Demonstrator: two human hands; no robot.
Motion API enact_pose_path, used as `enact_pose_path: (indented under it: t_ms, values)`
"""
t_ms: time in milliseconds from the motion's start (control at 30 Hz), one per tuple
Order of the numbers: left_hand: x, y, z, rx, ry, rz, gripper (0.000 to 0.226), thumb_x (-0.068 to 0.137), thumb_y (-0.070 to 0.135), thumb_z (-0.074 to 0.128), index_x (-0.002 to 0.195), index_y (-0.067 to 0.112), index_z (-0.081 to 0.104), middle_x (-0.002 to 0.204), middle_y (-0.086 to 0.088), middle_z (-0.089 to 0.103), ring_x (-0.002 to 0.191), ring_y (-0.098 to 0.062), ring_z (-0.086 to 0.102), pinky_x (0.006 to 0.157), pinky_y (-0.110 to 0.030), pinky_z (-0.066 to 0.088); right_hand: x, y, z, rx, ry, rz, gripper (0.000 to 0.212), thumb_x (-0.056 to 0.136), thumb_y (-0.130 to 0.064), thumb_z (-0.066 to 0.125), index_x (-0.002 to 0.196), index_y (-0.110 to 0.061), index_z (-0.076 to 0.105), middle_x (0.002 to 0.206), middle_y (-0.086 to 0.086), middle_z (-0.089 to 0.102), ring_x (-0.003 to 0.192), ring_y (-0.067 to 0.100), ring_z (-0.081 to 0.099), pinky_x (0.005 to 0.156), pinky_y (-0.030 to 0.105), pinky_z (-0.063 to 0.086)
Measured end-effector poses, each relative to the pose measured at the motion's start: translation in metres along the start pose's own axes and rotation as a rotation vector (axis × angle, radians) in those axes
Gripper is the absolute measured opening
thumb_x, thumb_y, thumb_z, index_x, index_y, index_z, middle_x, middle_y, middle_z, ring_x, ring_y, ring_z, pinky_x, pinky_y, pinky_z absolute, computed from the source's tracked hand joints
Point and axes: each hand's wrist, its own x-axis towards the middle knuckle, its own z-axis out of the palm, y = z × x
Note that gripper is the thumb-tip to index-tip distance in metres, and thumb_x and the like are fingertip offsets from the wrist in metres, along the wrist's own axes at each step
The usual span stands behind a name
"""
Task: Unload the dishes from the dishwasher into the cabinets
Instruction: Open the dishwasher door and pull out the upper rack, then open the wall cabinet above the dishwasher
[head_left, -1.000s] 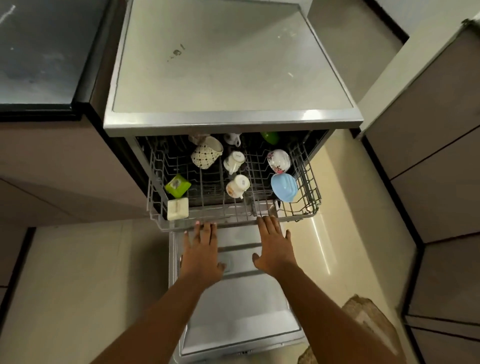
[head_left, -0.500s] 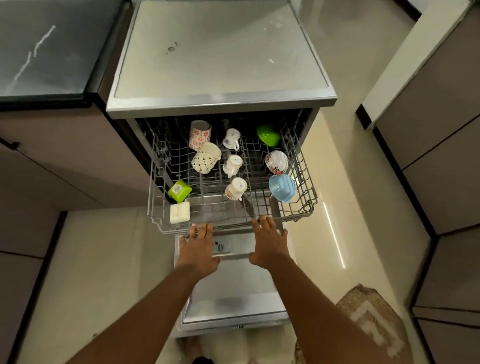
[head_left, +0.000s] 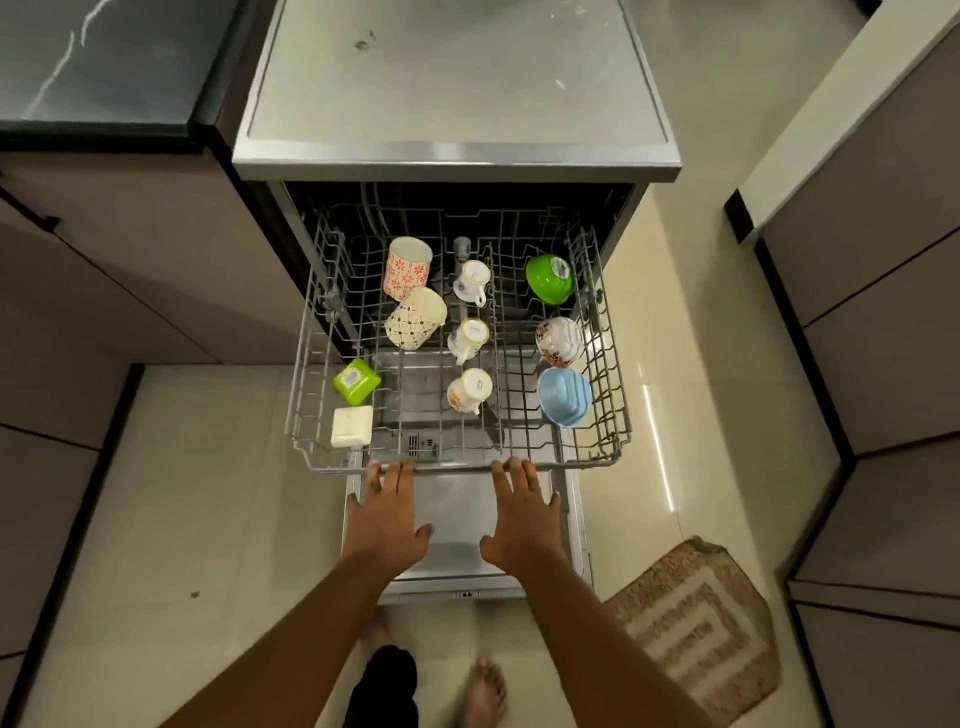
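Wire-grey, the dishwasher rack (head_left: 613, 364) stands pulled out just beyond both hands, over the lowered door (head_left: 462, 519). The left hand (head_left: 387, 519) and right hand (head_left: 522, 519) lie flat with fingers straight, their tips touching the rack's front rail. Beyond the right fingertips sit a blue bowl (head_left: 563, 397) and a floral mug (head_left: 467, 391); beyond the left, a white square container (head_left: 352, 426) and a green one (head_left: 356, 380). Right of the right forearm lies a woven mat (head_left: 696, 639).

Small printed marks sit on the bases of the nearest cup (head_left: 469, 391) and the green bowl (head_left: 549, 277) in the rack (head_left: 457, 465), too blurred to read.
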Motion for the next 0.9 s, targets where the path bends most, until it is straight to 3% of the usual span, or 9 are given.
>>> enact_pose_path:
  t_ms: [233,400,633,767,900]
  values:
    - [-0.026,-0.006,0.012,0.031,-0.029,0.011,0.09,0.082,0.055,0.059,0.152,0.018,0.015,0.161,-0.002,0.017,0.149,-0.029,0.011,0.109,-0.053,0.036,-0.025,-0.003,0.014,0.003,-0.039,0.015,0.107,0.082,-0.035,0.072,0.159,-0.021,-0.001,0.167,0.005,-0.005,0.154,0.027,-0.011,0.118,0.063,0.011]
    - [-0.048,-0.007,0.027,0.076,-0.072,0.025,0.095,0.084,0.056,0.055,0.155,0.017,0.007,0.164,-0.003,0.008,0.151,-0.03,0.004,0.108,-0.054,0.035,-0.047,-0.001,0.026,0.01,-0.04,0.04,0.105,0.083,-0.033,0.07,0.158,-0.021,-0.002,0.167,0.004,-0.008,0.153,0.026,-0.013,0.12,0.061,0.012]
    - [-0.046,-0.006,0.012,-0.002,-0.181,0.028,0.099,0.085,0.055,0.057,0.155,0.018,-0.001,0.164,0.0,-0.001,0.151,-0.027,-0.004,0.113,-0.063,0.024,-0.047,-0.003,0.019,-0.01,-0.074,0.044,0.11,0.081,-0.036,0.073,0.159,-0.021,-0.003,0.167,0.005,-0.008,0.153,0.026,-0.012,0.12,0.06,0.012]
    - [-0.048,-0.009,0.005,0.057,-0.246,0.066,0.1,0.087,0.056,0.056,0.156,0.017,-0.005,0.165,-0.003,-0.008,0.151,-0.028,-0.008,0.116,-0.063,0.01,-0.047,-0.006,0.008,-0.083,-0.123,0.026,0.11,0.082,-0.042,0.072,0.159,-0.017,-0.003,0.167,0.007,-0.007,0.154,0.028,-0.01,0.12,0.061,0.009]
    - [-0.05,0.003,-0.02,0.07,-0.217,0.105,0.081,0.094,0.051,0.048,0.156,0.017,0.007,0.164,-0.008,0.006,0.152,-0.026,0.0,0.119,-0.06,0.006,-0.058,-0.007,-0.007,-0.105,-0.075,0.039,0.094,0.09,-0.04,0.063,0.159,-0.016,0.004,0.166,0.013,0.001,0.154,0.031,0.0,0.122,0.055,0.014]
